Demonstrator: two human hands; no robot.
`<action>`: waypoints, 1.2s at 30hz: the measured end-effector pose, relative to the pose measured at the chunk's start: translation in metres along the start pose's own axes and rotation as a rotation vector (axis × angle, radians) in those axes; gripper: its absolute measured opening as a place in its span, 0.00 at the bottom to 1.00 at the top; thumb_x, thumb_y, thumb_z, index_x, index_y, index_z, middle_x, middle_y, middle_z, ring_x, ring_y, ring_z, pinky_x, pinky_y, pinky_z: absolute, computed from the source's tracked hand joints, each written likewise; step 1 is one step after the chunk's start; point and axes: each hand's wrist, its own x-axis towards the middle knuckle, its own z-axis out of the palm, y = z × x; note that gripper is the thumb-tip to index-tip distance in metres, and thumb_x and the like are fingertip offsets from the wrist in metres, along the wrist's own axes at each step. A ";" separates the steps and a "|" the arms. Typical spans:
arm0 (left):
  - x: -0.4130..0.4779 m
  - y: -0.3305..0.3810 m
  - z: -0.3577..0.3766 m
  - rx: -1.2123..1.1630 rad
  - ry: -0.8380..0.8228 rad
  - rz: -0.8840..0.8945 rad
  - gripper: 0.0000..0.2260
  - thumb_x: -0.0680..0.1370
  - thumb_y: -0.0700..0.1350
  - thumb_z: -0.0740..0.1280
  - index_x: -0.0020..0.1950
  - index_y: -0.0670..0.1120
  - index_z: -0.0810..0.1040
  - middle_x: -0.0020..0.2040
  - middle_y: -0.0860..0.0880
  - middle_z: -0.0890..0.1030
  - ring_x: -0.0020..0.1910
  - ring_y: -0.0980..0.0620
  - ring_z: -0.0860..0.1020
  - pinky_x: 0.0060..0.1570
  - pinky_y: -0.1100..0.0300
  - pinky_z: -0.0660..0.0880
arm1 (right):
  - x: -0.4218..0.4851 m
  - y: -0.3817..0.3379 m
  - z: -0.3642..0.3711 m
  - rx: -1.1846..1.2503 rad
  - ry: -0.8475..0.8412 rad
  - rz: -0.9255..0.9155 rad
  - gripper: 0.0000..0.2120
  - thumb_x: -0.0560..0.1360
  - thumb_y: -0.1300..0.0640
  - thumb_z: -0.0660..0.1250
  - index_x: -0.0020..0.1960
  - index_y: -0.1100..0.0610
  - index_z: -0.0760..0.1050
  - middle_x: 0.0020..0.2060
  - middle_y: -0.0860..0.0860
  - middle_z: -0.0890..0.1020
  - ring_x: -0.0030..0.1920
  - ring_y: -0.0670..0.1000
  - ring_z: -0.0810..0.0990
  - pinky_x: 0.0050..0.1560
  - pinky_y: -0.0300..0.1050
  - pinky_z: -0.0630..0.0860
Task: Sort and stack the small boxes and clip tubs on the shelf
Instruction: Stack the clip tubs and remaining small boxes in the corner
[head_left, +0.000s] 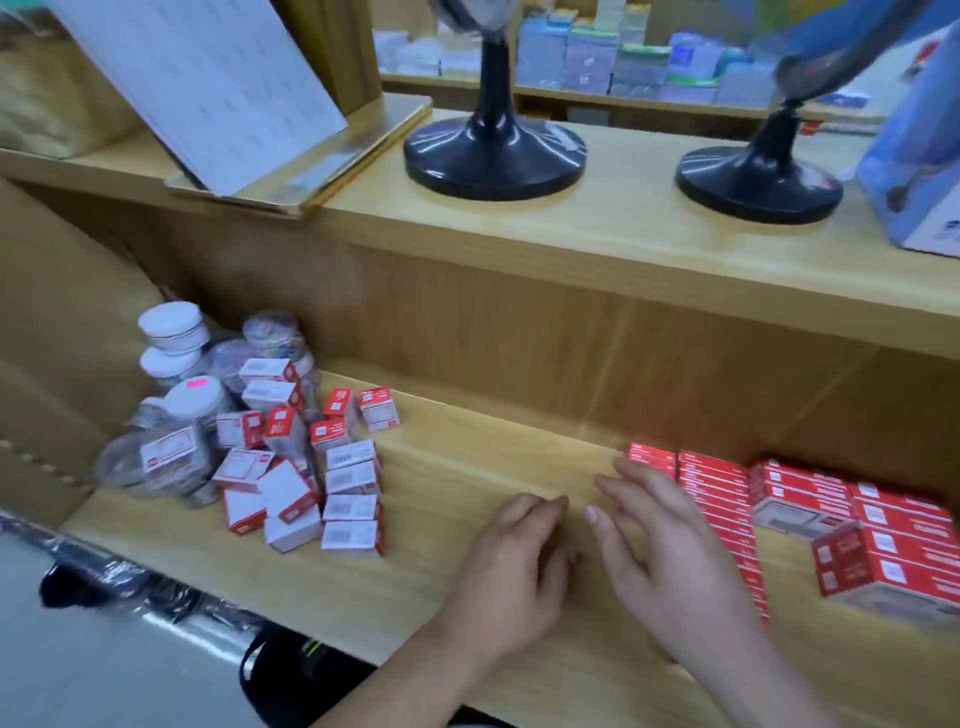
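Because the small boxes (311, 467) lie in a loose heap on the shelf (467, 452), touching the clip tubs (176, 405) on the heap's left, I judge that a careless pull could topple the tubs. Well right of the heap, my left hand (511, 566) and right hand (670, 540) are palm-down, fingers relaxed and spread, holding nothing.

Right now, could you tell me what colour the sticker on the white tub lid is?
The sticker is bright pink; head view.
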 end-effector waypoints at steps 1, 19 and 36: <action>-0.013 -0.006 -0.013 0.003 0.048 -0.014 0.17 0.78 0.45 0.66 0.66 0.45 0.78 0.54 0.51 0.78 0.52 0.52 0.79 0.54 0.60 0.77 | 0.001 -0.012 0.010 0.061 -0.018 -0.010 0.21 0.79 0.39 0.61 0.63 0.50 0.80 0.65 0.43 0.76 0.66 0.45 0.76 0.64 0.51 0.76; -0.130 -0.149 -0.273 0.372 0.533 -0.273 0.22 0.72 0.55 0.72 0.64 0.50 0.79 0.64 0.49 0.74 0.62 0.44 0.74 0.60 0.44 0.74 | 0.034 -0.243 0.172 0.010 -0.167 -0.248 0.45 0.66 0.28 0.63 0.78 0.33 0.51 0.81 0.48 0.45 0.81 0.54 0.43 0.77 0.58 0.57; -0.099 -0.197 -0.251 0.371 0.089 -0.156 0.41 0.78 0.47 0.69 0.83 0.54 0.46 0.83 0.40 0.50 0.81 0.37 0.37 0.77 0.40 0.57 | 0.037 -0.187 0.190 -0.411 -0.087 0.113 0.38 0.70 0.33 0.69 0.76 0.36 0.58 0.76 0.55 0.65 0.77 0.58 0.62 0.72 0.62 0.62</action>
